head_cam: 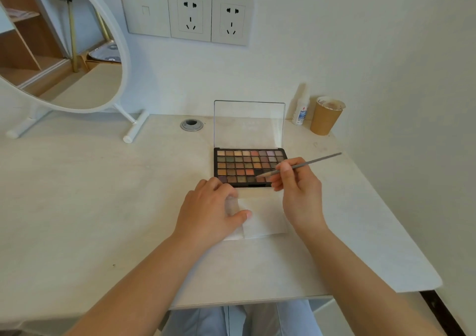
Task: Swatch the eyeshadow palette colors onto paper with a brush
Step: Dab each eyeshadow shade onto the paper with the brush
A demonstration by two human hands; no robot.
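here right hand fingers pinch the brush; left hand fingers spread on paper.

Even, soft daylight, fairly bright, low contrast overall. Shadows weak: faint one under the left hand on the paper, soft one beside the cup upper right. Mild glare on the palette's clear lid. Wide-angle bending: desk edge and mirror curve toward frame edges. Slight softness throughout, brush tip blurred.
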